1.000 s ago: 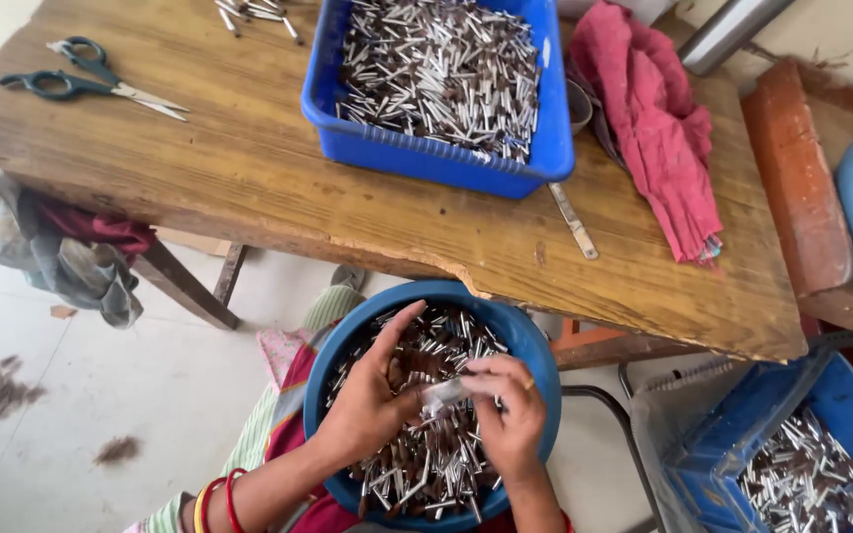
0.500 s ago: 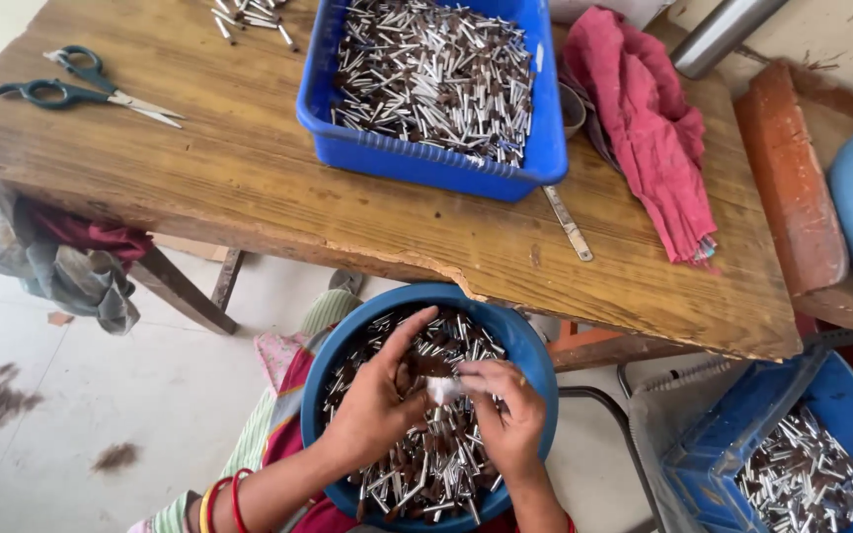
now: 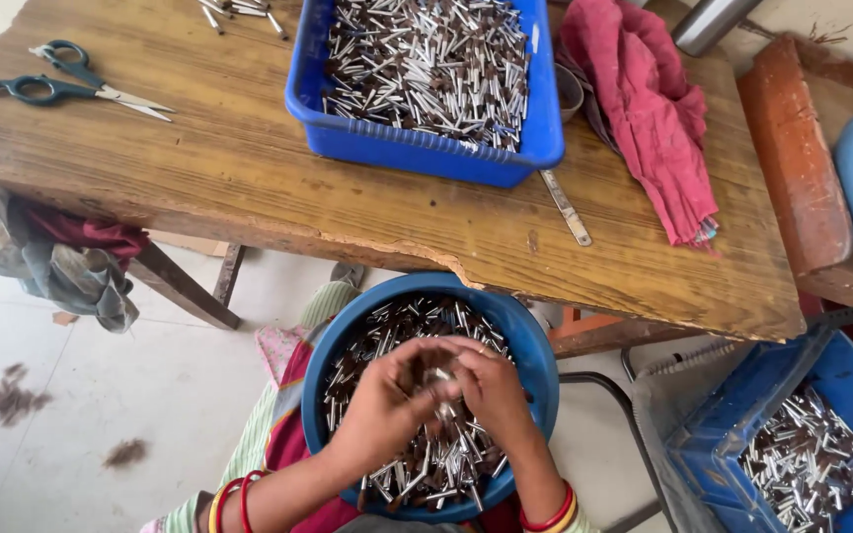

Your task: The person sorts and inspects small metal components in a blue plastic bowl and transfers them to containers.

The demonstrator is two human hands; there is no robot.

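Observation:
A round blue bowl (image 3: 530, 341) rests on my lap, full of small silver and brown metal pieces (image 3: 387, 331). Both hands meet over its middle. My left hand (image 3: 382, 405) and my right hand (image 3: 496, 395) close their fingertips together around a small bunch of the metal pieces (image 3: 439, 378), held just above the pile. Red bangles circle both wrists.
A wooden table (image 3: 249, 168) stands ahead with a blue rectangular tray (image 3: 426, 153) of the same pieces, scissors (image 3: 61, 87) at far left, a red cloth (image 3: 644, 109) and a thin metal strip (image 3: 565, 207). A blue crate (image 3: 733, 434) with more pieces sits at lower right.
My hands have drawn closer together over the bowl. The fingertips now meet around the small pieces.

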